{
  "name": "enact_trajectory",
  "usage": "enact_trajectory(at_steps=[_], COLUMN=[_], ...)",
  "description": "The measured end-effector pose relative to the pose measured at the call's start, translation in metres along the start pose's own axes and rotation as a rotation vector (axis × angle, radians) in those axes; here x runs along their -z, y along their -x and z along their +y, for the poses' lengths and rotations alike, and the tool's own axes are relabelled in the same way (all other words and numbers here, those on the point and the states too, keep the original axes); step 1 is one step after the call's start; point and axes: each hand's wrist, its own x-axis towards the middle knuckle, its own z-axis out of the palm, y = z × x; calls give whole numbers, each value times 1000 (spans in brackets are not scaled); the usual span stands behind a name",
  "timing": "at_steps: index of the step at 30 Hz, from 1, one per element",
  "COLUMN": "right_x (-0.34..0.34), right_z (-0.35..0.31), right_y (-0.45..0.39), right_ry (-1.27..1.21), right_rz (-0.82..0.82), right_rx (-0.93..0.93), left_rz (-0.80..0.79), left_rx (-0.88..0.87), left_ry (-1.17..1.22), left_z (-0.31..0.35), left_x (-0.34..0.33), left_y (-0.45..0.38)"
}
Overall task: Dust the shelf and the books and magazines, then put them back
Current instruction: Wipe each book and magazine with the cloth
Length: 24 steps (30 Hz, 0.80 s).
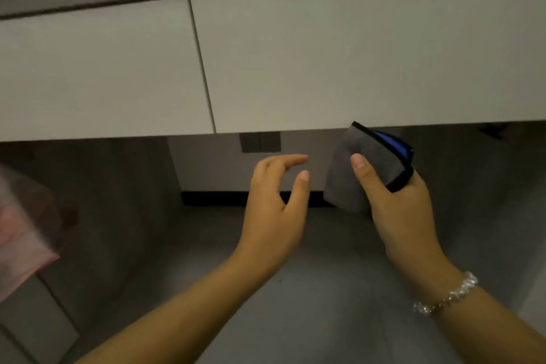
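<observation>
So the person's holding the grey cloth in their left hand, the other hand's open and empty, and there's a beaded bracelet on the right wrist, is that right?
Not quite: the head view shows the grey cloth held in the right hand, thumb pressed on its face. It is the left hand that is open and empty, its fingers relaxed. The beaded bracelet is on the right wrist, as you said.

Grey dusting cloth (359,168), folded, edged in black, with a strip of blue showing at its upper right; held up in front of the white cabinet fronts, one corner pointing upward, lower part hanging loose; pinched by the right hand (399,204), thumb pressed flat on its grey face, fingers hidden behind it; not touching the left hand.
</observation>
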Motion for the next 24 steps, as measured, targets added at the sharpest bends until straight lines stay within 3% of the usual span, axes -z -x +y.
enact_trajectory(at_steps=[15,24], right_x=[14,48], right_z=[163,224], right_y=[131,202], right_ry=[520,943], right_rz=[-413,-651], right_rx=[-303,-194], left_rz=[-262,-461], left_rx=[569,900], left_ry=[-77,-195], left_z=[-148,-182], left_x=[-11,-7], left_y=[160,247])
